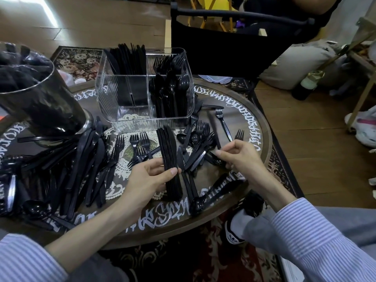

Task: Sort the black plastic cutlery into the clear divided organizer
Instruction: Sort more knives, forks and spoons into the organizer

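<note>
The left hand (146,176) holds a stack of knives (169,159) upright over the middle of the table (262,127). Behind the stack stands the organizer (145,88), with knives in its back left compartment and forks and spoons in its right one. Left of the stack lie loose forks (140,143), and farther left a pile of cutlery (81,169) beside a cup (38,94). Right of the stack lies a second heap (201,143), where the right hand (240,157) reaches. A spoon (205,198) lies in front, near the table's edge.
</note>
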